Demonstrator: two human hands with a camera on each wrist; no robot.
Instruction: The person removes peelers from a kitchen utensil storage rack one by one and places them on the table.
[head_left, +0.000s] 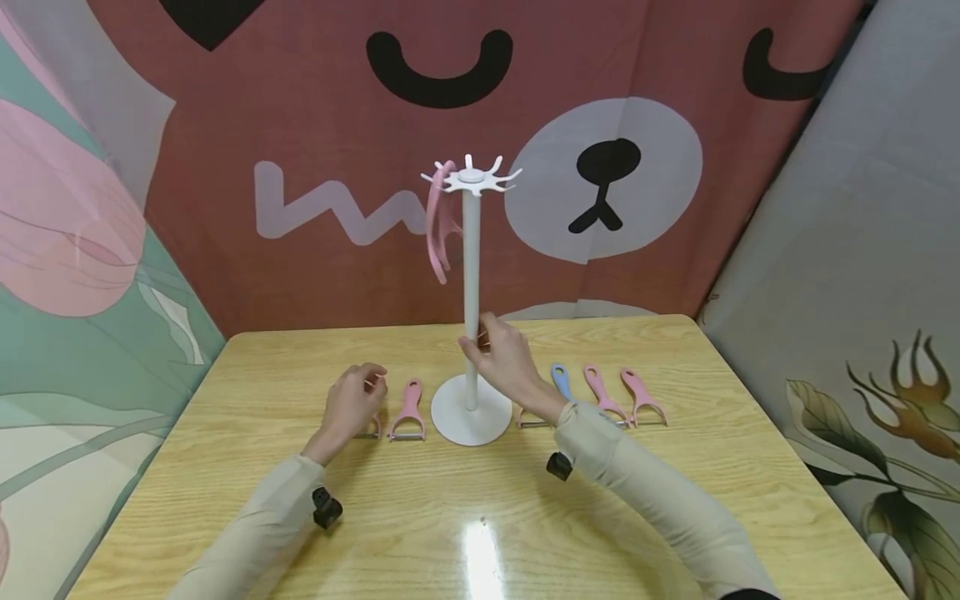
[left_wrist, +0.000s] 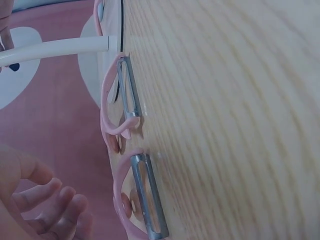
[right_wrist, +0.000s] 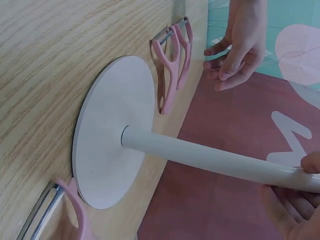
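A white stand (head_left: 471, 283) with a round base and a crown of hooks stands mid-table. My right hand (head_left: 504, 357) grips its pole, thumb on one side and fingers on the other, as the right wrist view shows (right_wrist: 295, 210). Pink peelers (head_left: 437, 225) hang from the left-side hooks; their exact number is hard to tell. My left hand (head_left: 356, 402) hovers above a pink peeler (left_wrist: 122, 200) on the table, fingers loosely bent and holding nothing. Between that hand and the base lies another pink peeler (head_left: 409, 408).
Right of the base lie a blue peeler (head_left: 560, 379), two pink peelers (head_left: 596, 385) and another partly hidden under my right wrist. The wooden table (head_left: 420, 517) meets a patterned cloth (head_left: 337, 275) at its back edge.
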